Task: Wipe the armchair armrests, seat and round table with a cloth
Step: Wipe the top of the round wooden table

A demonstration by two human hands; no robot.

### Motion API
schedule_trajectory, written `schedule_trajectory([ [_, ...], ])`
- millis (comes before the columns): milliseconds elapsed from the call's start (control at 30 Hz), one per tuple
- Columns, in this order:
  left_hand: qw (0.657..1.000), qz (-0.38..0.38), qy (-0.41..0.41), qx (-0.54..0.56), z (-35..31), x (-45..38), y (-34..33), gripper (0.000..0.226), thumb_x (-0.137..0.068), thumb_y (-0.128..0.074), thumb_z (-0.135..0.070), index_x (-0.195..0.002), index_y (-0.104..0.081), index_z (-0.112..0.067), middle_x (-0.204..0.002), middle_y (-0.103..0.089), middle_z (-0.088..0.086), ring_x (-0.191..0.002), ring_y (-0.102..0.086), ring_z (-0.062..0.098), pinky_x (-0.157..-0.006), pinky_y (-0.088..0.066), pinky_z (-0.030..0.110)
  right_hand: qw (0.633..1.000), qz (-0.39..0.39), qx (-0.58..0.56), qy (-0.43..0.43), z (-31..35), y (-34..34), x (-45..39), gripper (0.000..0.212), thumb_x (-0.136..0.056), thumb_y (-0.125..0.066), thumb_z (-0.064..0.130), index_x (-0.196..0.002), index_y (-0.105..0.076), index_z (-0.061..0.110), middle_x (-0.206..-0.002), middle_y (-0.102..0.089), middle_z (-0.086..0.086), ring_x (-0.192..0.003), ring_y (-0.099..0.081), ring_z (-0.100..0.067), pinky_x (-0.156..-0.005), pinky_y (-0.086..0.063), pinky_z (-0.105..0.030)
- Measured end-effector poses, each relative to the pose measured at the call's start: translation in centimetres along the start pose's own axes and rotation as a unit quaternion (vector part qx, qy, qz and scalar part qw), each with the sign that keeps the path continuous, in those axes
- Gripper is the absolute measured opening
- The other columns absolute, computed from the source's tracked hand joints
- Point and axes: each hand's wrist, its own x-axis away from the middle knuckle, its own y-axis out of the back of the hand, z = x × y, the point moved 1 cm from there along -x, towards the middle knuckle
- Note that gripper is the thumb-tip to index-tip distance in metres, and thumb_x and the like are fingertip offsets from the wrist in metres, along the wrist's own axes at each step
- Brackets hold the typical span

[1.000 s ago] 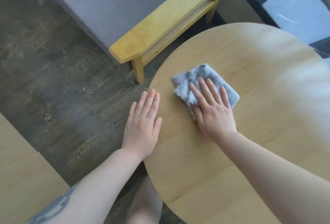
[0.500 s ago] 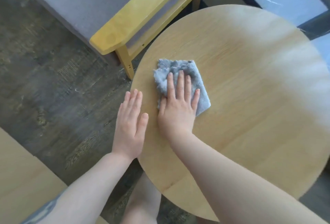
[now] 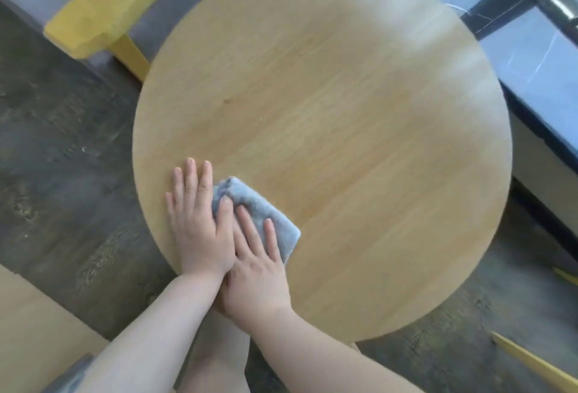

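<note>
Grey cloth [image 3: 255, 208] under right hand [image 3: 256, 270], fingers straight, pressing; left hand [image 3: 200, 230] flat on round table [image 3: 344, 111], fingers straight.

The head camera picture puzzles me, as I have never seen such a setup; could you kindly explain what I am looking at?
There is no machine here: a person wears one wide-angle camera on the head, looking forward and down at their own bare hands. The big wooden disc is a round table. The right hand presses a grey cloth flat onto it with straight fingers, not a curled grip. The left hand lies flat on the table beside it, its thumb touching the cloth. At the top left you see the yellow wooden armrest of an armchair, standing on a dark floor.
</note>
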Motion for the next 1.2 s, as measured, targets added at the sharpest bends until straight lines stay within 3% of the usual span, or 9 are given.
schedule_trajectory([
  [100,0.998,0.025,-0.049,-0.034,-1.1,1.5,-0.9,0.059,-0.094,-0.03,-0.036,-0.15,-0.025,-0.018,-0.158,-0.012,-0.003,-0.146,-0.001,0.012,-0.117,0.0,0.035,0.977,0.06,0.066,0.196,-7.1,1.0,5.6,0.067,-0.092,-0.045,0.042,-0.152,-0.02,0.028,-0.159,-0.018,0.006,-0.148,-0.004,-0.014,-0.118,-0.005,-0.043],
  [167,0.995,0.049,-0.071,-0.059,-2.0,3.0,-1.9,0.06,-0.095,-0.03,-0.036,-0.151,-0.021,-0.017,-0.159,-0.01,-0.002,-0.147,0.001,0.013,-0.118,-0.001,0.039,0.973,0.05,0.097,0.203,-13.0,2.0,7.5,0.063,-0.094,-0.043,0.042,-0.152,-0.021,0.032,-0.158,-0.02,0.007,-0.147,-0.009,-0.012,-0.118,-0.009,-0.042],
  [333,0.993,0.053,-0.077,-0.075,-6.0,5.1,-5.2,0.06,-0.094,-0.03,-0.032,-0.151,-0.023,-0.016,-0.158,-0.012,0.001,-0.147,-0.006,0.02,-0.117,-0.002,0.039,0.965,-0.082,-0.018,-0.25,-14.0,2.8,6.0,0.063,-0.092,-0.037,0.036,-0.153,-0.019,0.029,-0.161,-0.01,0.003,-0.148,-0.003,-0.015,-0.117,-0.003,-0.046],
  [533,0.979,0.075,-0.144,-0.126,-10.1,5.7,-8.1,0.06,-0.095,-0.027,-0.035,-0.152,-0.019,-0.019,-0.159,-0.012,0.001,-0.147,-0.005,0.019,-0.117,0.0,0.038,0.991,0.013,0.092,0.101,-20.0,2.2,14.8,0.066,-0.09,-0.044,0.045,-0.151,-0.024,0.031,-0.161,-0.006,0.006,-0.147,-0.01,-0.014,-0.119,-0.002,-0.042],
  [633,0.967,0.092,-0.193,-0.141,-11.3,6.9,-9.2,0.059,-0.095,-0.027,-0.035,-0.151,-0.021,-0.018,-0.158,-0.015,0.001,-0.147,-0.008,0.021,-0.117,-0.002,0.041,0.997,-0.042,0.067,-0.003,-27.6,4.7,13.6,0.059,-0.094,-0.038,0.042,-0.15,-0.025,0.031,-0.157,-0.025,0.004,-0.146,-0.014,-0.015,-0.119,-0.006,-0.043],
  [767,0.965,0.079,-0.193,-0.16,-13.3,8.0,-11.2,0.059,-0.093,-0.03,-0.032,-0.15,-0.026,-0.017,-0.157,-0.02,0.001,-0.146,-0.014,0.022,-0.116,-0.006,0.044,0.966,-0.117,-0.033,-0.23,-25.1,5.5,8.3,0.059,-0.093,-0.037,0.035,-0.151,-0.027,0.028,-0.159,-0.019,0.003,-0.147,-0.01,-0.018,-0.119,-0.003,-0.045],
  [933,0.962,0.093,-0.187,-0.177,-15.1,8.1,-12.1,0.062,-0.092,-0.024,-0.031,-0.152,-0.016,-0.018,-0.16,-0.01,0.0,-0.147,-0.005,0.019,-0.118,-0.001,0.042,0.998,-0.04,0.035,0.022,-28.5,5.4,11.8,0.059,-0.095,-0.041,0.04,-0.151,-0.027,0.029,-0.158,-0.022,0.005,-0.147,-0.014,-0.016,-0.117,-0.014,-0.046],
  [1133,0.954,0.148,-0.199,-0.169,-16.2,7.4,-11.3,0.065,-0.091,-0.016,-0.042,-0.153,-0.003,-0.025,-0.158,0.006,-0.008,-0.145,0.014,0.007,-0.117,0.009,0.033,0.926,-0.108,-0.062,-0.356,-31.4,9.1,2.9,0.063,-0.099,-0.026,0.043,-0.154,-0.001,0.027,-0.162,0.006,0.0,-0.147,0.012,-0.018,-0.116,0.013,-0.044],
  [1200,0.95,0.153,-0.209,-0.173,-15.9,7.1,-10.7,0.067,-0.09,-0.018,-0.043,-0.153,-0.007,-0.025,-0.158,0.003,-0.009,-0.144,0.012,0.005,-0.116,0.009,0.03,0.925,-0.077,-0.074,-0.365,-28.8,9.4,-0.1,0.071,-0.096,-0.02,0.053,-0.154,0.007,0.021,-0.16,0.015,-0.003,-0.145,0.019,-0.021,-0.115,0.014,-0.048],
])
